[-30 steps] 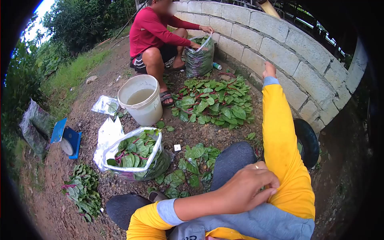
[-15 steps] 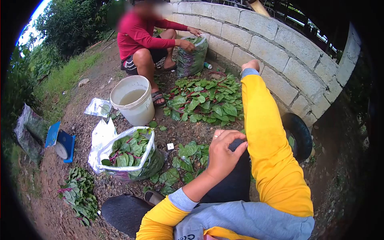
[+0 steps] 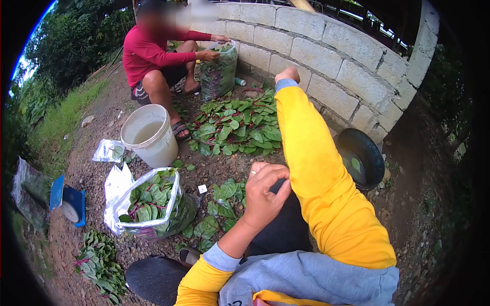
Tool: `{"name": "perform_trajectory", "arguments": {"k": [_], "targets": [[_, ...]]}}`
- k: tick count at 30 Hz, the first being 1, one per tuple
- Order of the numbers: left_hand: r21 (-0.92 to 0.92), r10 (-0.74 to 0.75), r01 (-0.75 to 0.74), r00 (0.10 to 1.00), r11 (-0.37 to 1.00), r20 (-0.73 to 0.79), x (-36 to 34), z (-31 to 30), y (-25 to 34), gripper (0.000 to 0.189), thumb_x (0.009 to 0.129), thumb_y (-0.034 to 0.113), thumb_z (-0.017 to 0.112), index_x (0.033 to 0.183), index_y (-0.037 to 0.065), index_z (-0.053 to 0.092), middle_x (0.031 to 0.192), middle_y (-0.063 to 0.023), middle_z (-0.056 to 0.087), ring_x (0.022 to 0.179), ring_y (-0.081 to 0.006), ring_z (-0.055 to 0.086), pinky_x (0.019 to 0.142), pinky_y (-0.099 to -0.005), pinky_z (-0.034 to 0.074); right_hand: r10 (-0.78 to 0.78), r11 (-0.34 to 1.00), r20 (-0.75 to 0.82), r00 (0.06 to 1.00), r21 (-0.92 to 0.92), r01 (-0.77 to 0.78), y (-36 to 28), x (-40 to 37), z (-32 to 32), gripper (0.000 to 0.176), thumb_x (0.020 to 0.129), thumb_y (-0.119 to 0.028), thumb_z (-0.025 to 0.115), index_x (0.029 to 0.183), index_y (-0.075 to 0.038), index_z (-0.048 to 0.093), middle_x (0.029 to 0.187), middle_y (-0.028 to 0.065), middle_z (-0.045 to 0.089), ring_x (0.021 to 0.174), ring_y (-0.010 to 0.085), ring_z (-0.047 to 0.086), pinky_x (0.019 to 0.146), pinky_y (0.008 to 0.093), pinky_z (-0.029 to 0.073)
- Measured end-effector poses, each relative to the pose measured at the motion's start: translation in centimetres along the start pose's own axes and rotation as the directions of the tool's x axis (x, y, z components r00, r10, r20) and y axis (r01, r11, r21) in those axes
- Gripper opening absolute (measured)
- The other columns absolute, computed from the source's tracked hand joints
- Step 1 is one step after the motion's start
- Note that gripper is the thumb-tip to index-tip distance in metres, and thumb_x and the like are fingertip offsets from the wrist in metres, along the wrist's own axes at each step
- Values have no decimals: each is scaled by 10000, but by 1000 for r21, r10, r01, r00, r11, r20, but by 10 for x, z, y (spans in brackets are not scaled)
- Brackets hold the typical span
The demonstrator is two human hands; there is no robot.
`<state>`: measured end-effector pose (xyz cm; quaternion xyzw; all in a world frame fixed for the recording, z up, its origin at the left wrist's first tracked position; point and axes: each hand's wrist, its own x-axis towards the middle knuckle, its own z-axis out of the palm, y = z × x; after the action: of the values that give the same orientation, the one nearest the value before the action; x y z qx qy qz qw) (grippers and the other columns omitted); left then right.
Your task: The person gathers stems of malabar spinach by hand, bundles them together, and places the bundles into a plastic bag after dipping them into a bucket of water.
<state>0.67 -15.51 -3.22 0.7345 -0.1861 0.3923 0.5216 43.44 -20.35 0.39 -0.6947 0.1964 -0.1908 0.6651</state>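
My left hand [image 3: 265, 193], with a ring on one finger, is closed in a pinch at the edge of the yellow sleeve [image 3: 319, 168] on my right arm. That arm stretches forward past my dark-trousered knee. At its far end my right hand [image 3: 289, 75] appears in front of the block wall, its fingers hidden from view. Below and left of my left hand, loose green leaves [image 3: 224, 199] lie on the ground. A clear plastic bag [image 3: 171, 224] of leafy greens stands open farther left.
A person in a red top [image 3: 153, 56] squats by a full bag of greens [image 3: 218, 76]. A white bucket [image 3: 153, 137] of water, a leaf pile [image 3: 240, 125], a black basin [image 3: 361, 158], a blue scale [image 3: 76, 201] and a block wall [image 3: 316, 51] surround me. A leaf bundle [image 3: 99, 265] lies left.
The view has shifted, so most of the scene sits farther left. My left hand stays at the right sleeve, and my right arm remains stretched forward.
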Motion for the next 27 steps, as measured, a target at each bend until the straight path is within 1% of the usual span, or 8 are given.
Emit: {"name": "perform_trajectory", "arguments": {"k": [4, 9, 12, 15, 17, 19, 23, 27], "targets": [[-144, 16, -15, 1000, 989, 5, -6, -6, -4, 125, 683, 2, 638, 794, 39, 592, 851, -65, 636, 816, -227, 553, 712, -324, 422, 153, 908, -25, 988, 399, -131, -8, -3, -1, 271, 756, -178, 615, 988, -38, 612, 1000, 169, 630, 944, 301, 602, 786, 438, 488], [-419, -120, 181, 979, 890, 167, -16, -3, 2, 115, 719, 33, 614, 818, 40, 556, 826, -50, 605, 754, -178, 520, 637, -270, 405, 225, 786, -57, 973, 601, -147, -18, -10, 1, 281, 749, -166, 622, 997, -36, 597, 998, 179, 621, 935, 320, 597, 788, 442, 485], [-517, -75, 217, 957, 828, 281, -28, -2, 11, 104, 742, 41, 605, 830, 37, 550, 787, -41, 570, 727, -161, 504, 618, -260, 391, 183, 797, -144, 973, 600, -61, -27, -12, 3, 288, 745, -158, 626, 1003, -35, 589, 997, 185, 615, 931, 331, 594, 790, 445, 483], [-607, -67, 290, 930, 740, 361, -48, 2, 23, 87, 762, 35, 599, 832, 30, 549, 753, -35, 541, 718, -160, 498, 630, -264, 393, -77, 909, -246, 966, 382, 169, -34, -21, 5, 297, 740, -150, 631, 1009, -34, 580, 996, 192, 609, 926, 343, 591, 791, 447, 482], [-609, -54, 299, 920, 734, 387, -56, 6, 26, 69, 762, 20, 593, 815, 26, 547, 746, -31, 553, 727, -169, 504, 672, -275, 410, -493, 867, -159, 855, -10, 498, -36, -42, -5, 329, 721, -151, 631, 1037, -87, 566, 1102, 142, 533, 1063, 327, 483, 896, 437, 408], [-579, -48, 319, 900, 751, 433, -56, 7, 28, 82, 760, 37, 627, 809, 20, 563, 767, -45, 586, 745, -192, 525, 705, -292, 419, -697, 702, -10, 717, -215, 679, -31, -67, -14, 337, 708, -159, 630, 1036, -115, 570, 1134, 119, 506, 1111, 320, 435, 927, 455, 372], [-277, 2, 190, 822, 942, 570, -35, -6, 39, 165, 740, 111, 704, 837, 14, 614, 855, -83, 645, 808, -247, 568, 767, -329, 434, -712, 517, 344, 612, -333, 788, -1, -95, -8, 338, 699, -202, 637, 1028, -134, 600, 1142, 98, 496, 1154, 297, 391, 976, 452, 307], [-5, -228, 283, 784, 959, 577, -16, -49, 32, 382, 689, 162, 754, 1030, 36, 637, 1098, -123, 625, 1051, -260, 556, 920, -354, 400, -495, 532, 704, 509, -217, 818, 18, -127, -20, 462, 703, -350, 692, 1106, -148, 590, 1192, 98, 523, 1140, 313, 434, 966, 460, 323]]}}
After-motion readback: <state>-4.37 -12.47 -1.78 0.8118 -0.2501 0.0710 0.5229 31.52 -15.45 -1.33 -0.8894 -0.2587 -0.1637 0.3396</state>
